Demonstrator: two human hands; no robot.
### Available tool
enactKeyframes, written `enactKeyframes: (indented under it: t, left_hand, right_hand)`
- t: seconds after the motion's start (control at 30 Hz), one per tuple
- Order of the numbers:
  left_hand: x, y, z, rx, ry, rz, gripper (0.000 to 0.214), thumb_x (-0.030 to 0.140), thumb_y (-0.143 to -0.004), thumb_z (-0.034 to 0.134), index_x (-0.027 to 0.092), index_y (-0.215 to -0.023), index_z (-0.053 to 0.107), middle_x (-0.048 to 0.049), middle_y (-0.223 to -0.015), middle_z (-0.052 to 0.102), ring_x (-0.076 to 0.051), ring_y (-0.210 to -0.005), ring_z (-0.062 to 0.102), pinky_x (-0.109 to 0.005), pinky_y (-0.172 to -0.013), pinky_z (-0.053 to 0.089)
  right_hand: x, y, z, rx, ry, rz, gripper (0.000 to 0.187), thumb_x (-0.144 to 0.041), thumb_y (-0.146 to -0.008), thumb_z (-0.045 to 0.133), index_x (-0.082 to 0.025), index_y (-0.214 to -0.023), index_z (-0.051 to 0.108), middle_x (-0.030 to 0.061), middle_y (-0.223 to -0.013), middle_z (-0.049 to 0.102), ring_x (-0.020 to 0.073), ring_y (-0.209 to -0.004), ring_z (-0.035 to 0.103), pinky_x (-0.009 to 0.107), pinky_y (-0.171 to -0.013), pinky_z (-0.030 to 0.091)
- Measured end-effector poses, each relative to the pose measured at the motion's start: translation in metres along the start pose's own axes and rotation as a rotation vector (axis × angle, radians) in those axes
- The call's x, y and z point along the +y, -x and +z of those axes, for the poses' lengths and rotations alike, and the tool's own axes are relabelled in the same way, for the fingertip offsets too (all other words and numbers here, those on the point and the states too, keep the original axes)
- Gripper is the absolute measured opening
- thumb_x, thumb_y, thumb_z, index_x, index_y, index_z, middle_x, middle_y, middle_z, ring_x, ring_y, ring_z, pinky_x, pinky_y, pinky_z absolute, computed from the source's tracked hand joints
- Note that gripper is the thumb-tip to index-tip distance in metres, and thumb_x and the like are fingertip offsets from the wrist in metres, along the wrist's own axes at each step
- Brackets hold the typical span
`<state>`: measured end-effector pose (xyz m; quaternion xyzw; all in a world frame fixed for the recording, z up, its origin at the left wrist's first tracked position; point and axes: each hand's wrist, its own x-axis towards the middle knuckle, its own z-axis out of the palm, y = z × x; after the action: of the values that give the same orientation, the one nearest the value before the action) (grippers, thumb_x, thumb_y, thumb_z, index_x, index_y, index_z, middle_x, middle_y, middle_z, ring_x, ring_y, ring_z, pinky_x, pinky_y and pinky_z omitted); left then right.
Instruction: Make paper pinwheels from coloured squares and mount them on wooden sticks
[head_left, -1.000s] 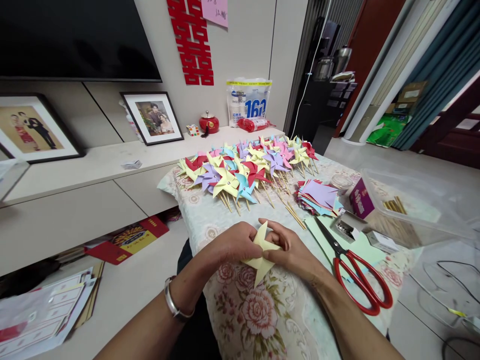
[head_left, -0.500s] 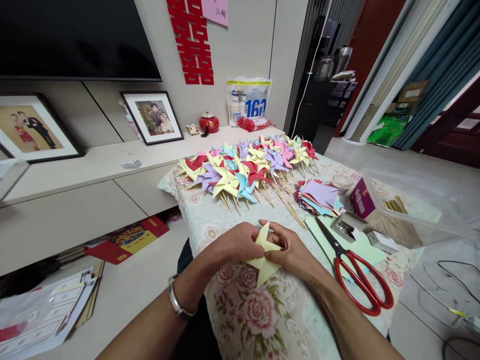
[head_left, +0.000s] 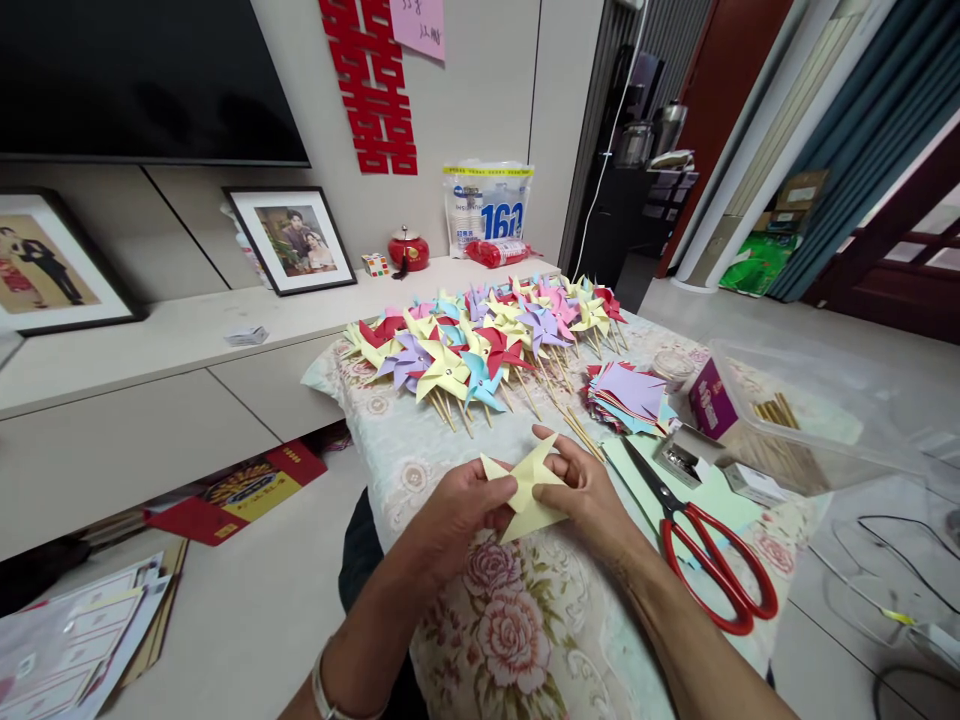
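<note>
Both hands pinch one pale yellow paper pinwheel head (head_left: 526, 487) just above the flowered tablecloth (head_left: 517, 630). My left hand (head_left: 457, 510) grips its left side with curled fingers. My right hand (head_left: 589, 490) holds its right side, thumb on top. Behind them lies a heap of finished paper pinwheels (head_left: 480, 335) in yellow, red, purple, blue and pink, on thin wooden sticks.
Red-handled scissors (head_left: 701, 550) lie right of my hands. Beyond them sit a stack of cut coloured squares (head_left: 628, 395), a purple box (head_left: 709, 400), a small metal box (head_left: 679, 455) and a clear plastic tub with sticks (head_left: 802, 425). A low white cabinet (head_left: 150, 380) with framed photos stands left.
The pinwheel head has been turned in my hands and raised slightly; its points now spread left and up. The camera has shifted a little, so everything sits lower and further left.
</note>
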<state>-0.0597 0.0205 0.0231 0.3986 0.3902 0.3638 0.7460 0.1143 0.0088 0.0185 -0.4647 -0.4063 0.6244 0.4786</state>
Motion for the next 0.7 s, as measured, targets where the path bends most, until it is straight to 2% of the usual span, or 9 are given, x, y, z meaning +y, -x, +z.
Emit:
enactKeyframes:
  t: [0.1,0.17,0.3,0.43,0.6,0.7]
  left_hand:
    - [-0.01,0.0,0.015,-0.021,0.091,0.041,0.037,0.03,-0.067,0.078,0.015,-0.101,0.07,-0.0043,-0.083,0.074,-0.02,-0.075,0.066,-0.03,-0.073,0.05]
    - [-0.014,-0.001,0.024,0.071,0.124,0.05,0.039,0.025,-0.062,0.08,0.014,-0.098,0.071,-0.0052,-0.083,0.076,-0.022,-0.077,0.068,-0.032,-0.077,0.051]
    - [-0.019,-0.004,0.033,0.198,0.109,0.087,0.032,0.024,-0.064,0.077,0.012,-0.094,0.072,-0.0055,-0.079,0.077,-0.023,-0.072,0.07,-0.033,-0.074,0.052]
    - [-0.02,-0.004,0.033,0.233,0.093,0.098,0.032,0.026,-0.064,0.077,0.011,-0.092,0.073,-0.0059,-0.074,0.076,-0.023,-0.068,0.069,-0.032,-0.069,0.052]
    - [-0.019,-0.004,0.027,0.201,0.088,0.071,0.033,0.025,-0.064,0.075,0.011,-0.094,0.073,-0.0056,-0.073,0.076,-0.022,-0.064,0.068,-0.031,-0.065,0.051]
    - [-0.016,-0.005,0.02,0.19,0.077,0.068,0.032,0.023,-0.066,0.073,0.011,-0.095,0.073,-0.0053,-0.075,0.076,-0.021,-0.066,0.068,-0.03,-0.065,0.051]
  right_hand:
    - [0.0,0.0,0.002,0.011,-0.042,-0.018,0.091,-0.018,-0.06,0.073,-0.017,-0.145,0.039,-0.0022,-0.08,0.069,0.0161,-0.061,0.061,0.026,-0.056,0.043]
    - [0.001,0.0,0.002,0.016,-0.055,-0.029,0.09,-0.019,-0.06,0.074,-0.016,-0.144,0.04,-0.0021,-0.08,0.07,0.0155,-0.061,0.061,0.026,-0.056,0.043]
    - [0.003,-0.001,0.001,0.017,-0.05,-0.056,0.084,-0.019,-0.063,0.076,-0.016,-0.14,0.044,-0.0032,-0.076,0.067,0.0148,-0.061,0.061,0.025,-0.057,0.043]
    - [0.004,-0.001,0.001,0.006,-0.057,-0.045,0.082,-0.022,-0.064,0.078,-0.016,-0.138,0.045,-0.0034,-0.075,0.067,0.0165,-0.062,0.063,0.028,-0.059,0.046]
    - [0.002,0.002,0.002,-0.023,-0.057,-0.006,0.079,-0.025,-0.064,0.08,-0.018,-0.136,0.05,-0.0008,-0.082,0.07,0.0179,-0.065,0.065,0.029,-0.061,0.048]
    - [0.001,0.001,-0.001,-0.037,-0.051,-0.047,0.07,-0.027,-0.067,0.081,-0.018,-0.132,0.056,0.0009,-0.086,0.069,0.0171,-0.072,0.065,0.029,-0.066,0.048]
